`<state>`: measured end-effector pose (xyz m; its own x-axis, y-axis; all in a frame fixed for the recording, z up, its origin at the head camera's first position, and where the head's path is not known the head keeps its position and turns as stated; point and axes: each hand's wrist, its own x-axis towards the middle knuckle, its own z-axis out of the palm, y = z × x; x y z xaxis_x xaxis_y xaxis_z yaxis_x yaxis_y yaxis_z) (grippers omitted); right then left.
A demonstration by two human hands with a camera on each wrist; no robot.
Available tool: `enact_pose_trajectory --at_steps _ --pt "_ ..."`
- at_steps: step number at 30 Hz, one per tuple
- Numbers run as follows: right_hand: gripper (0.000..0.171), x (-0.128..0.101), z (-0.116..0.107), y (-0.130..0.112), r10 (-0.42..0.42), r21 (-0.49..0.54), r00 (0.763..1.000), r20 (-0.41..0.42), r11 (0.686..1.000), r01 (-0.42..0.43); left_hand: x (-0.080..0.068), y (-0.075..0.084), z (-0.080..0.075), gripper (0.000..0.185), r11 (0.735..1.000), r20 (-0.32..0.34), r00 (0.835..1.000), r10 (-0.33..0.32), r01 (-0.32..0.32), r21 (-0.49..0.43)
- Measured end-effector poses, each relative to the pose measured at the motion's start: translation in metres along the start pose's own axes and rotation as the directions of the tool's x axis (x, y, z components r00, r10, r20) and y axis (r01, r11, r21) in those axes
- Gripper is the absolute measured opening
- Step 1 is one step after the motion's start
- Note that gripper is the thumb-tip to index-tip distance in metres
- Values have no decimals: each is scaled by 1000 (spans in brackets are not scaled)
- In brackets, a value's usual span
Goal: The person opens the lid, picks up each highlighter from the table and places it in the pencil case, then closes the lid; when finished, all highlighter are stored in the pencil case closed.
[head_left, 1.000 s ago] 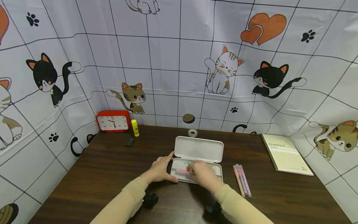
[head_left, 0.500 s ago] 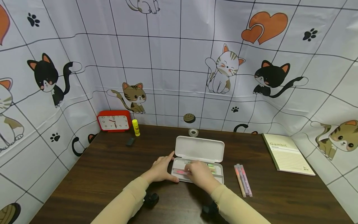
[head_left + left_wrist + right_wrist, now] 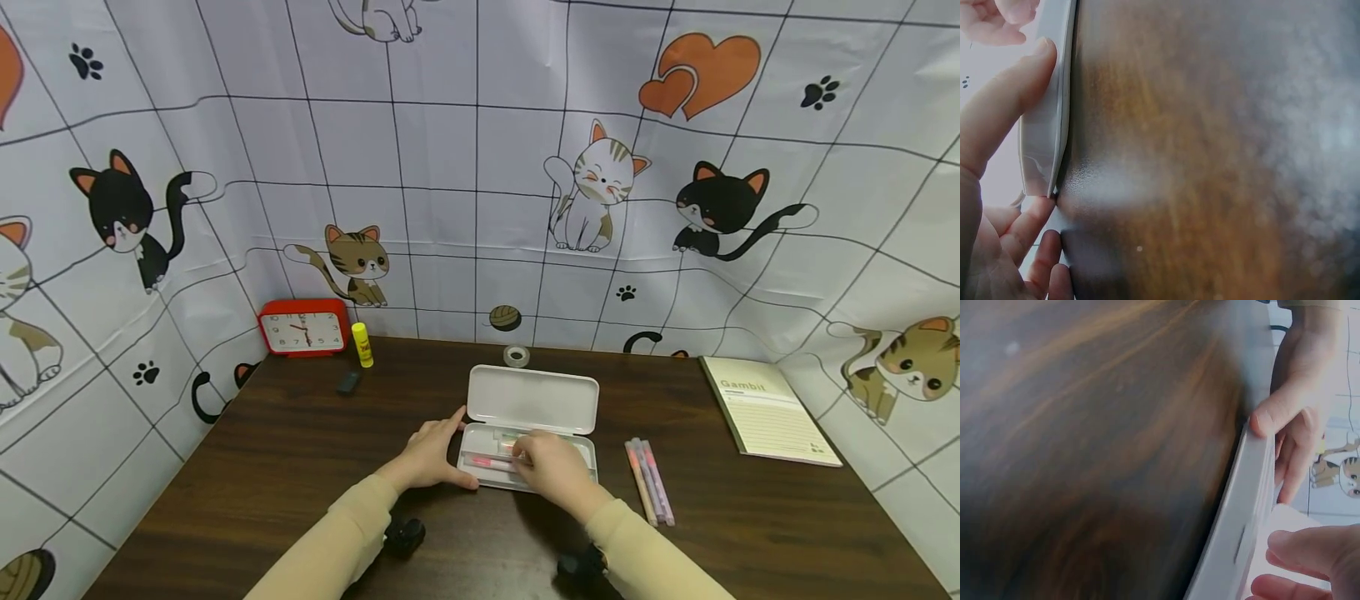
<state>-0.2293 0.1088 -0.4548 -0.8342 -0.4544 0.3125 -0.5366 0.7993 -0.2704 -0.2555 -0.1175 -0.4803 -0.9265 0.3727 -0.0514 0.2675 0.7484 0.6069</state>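
A white pencil case [image 3: 532, 400] lies on the table with its lid swung back. My left hand [image 3: 429, 454] holds its left end, thumb [image 3: 1038, 59] against the front wall and a finger at the corner. Inside the near compartment lies a pen with a pink part [image 3: 483, 462]. My right hand [image 3: 557, 473] is over the case's right half, fingertips close to that pen. In the right wrist view, its thumb [image 3: 1297, 544] and fingers are bent with a gap between them and nothing visible in it. Other contents behind it are mostly hidden.
Several pastel pens [image 3: 651, 483] lie right of the case, with a notepad [image 3: 772, 412] farther right. A tape roll [image 3: 517, 357] sits behind the lid. Back left are a red clock [image 3: 303, 329], a yellow glue stick [image 3: 362, 344] and a small dark block [image 3: 348, 382].
My right hand has shifted slightly right over the case, uncovering more of the pink-marked pen. My left hand stays at the case's left end.
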Motion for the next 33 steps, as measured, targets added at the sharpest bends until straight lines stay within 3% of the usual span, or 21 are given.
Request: enact_pose_trajectory --at_steps 16,27,33 --pt "6 -29 -30 38 165 34 986 -14 986 -164 0 -1 1 116 1000 -8 1000 12 -12 0" --pt "4 -61 -55 86 286 -12 958 4 958 -286 2 -1 2 117 1000 -25 999 29 -28 9" --pt "13 -75 -63 108 338 7 941 27 941 -338 1 0 2 117 1000 -24 1000 20 -20 12"
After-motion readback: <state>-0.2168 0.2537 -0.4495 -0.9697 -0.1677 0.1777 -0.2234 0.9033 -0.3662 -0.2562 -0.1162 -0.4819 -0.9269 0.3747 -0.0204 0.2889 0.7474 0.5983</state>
